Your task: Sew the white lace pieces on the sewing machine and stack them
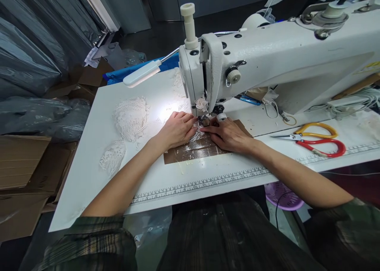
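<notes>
White lace [196, 135] lies under the needle area of a white sewing machine [192, 77]. My left hand [178, 129] presses on the lace from the left, fingers together and bent downward. On the other side, my right hand [227, 134] has its index finger reaching to the lace by the presser foot [204, 121], with the other fingers curled in. Both hands hold the lace at its edges; the fingertips are partly hidden. Beneath them is a brown taped sheet [190, 152]. More lace [130, 118] lies bunched to the left, with a smaller lace piece [113, 157] nearer me.
Scissors [311, 138] with yellow and red handles lie at the right, beside a blue tool [249, 100]. A lamp [142, 73] lights the work. A printed ruler [208, 182] runs along the front of the table [83, 187]. Cardboard boxes [26, 168] stand left; a purple basket [283, 195] sits below.
</notes>
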A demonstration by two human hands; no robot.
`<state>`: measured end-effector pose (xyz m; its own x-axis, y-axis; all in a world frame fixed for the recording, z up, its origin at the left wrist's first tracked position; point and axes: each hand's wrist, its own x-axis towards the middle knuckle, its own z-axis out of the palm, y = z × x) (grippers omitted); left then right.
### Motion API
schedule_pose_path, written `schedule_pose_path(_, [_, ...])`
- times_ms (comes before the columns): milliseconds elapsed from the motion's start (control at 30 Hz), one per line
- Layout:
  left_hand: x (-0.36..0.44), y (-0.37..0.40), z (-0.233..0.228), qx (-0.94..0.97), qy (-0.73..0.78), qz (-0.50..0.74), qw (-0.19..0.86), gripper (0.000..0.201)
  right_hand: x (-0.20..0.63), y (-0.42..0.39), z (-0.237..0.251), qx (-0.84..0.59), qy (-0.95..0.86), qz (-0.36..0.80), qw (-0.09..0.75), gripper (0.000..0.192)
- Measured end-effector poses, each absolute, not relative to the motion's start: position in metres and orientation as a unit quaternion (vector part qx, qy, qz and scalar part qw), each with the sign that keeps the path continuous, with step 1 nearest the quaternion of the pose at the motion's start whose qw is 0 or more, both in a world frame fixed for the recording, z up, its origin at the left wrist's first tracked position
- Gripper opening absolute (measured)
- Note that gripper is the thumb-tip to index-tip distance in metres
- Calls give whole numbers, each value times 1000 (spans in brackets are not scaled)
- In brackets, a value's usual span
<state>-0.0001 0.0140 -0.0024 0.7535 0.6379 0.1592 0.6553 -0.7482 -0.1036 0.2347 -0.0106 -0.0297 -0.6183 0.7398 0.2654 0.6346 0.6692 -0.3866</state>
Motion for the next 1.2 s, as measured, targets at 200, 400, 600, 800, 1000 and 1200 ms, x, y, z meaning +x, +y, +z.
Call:
schedule_pose_path(200, [-10,6,-4,-910,-386,-137,54,32,244,-4,-25,-410,-831,252,278,33])
schedule_pose_path(400, [-9,11,-6,-933,-296,-198,-45,20,245,-2,-22,-462,-769,296,328,22])
schedule_pose_path(600, [-4,14,-6,-936,-273,-198,-101,23,243,-3,-26,-452,-773,305,323,26])
schedule_pose_path(800, [-1,14,-12,-921,-287,-240,-109,20,243,-2,-26,-444,-778,310,317,28])
schedule_pose_path(1000, [3,13,-21,-906,-288,-310,-14,16,242,-6,-25,-430,-787,297,328,31])
schedule_pose_path(1200, [-1,13,-24,-924,-257,-282,11,14,240,-8,-24,-407,-858,190,247,35])
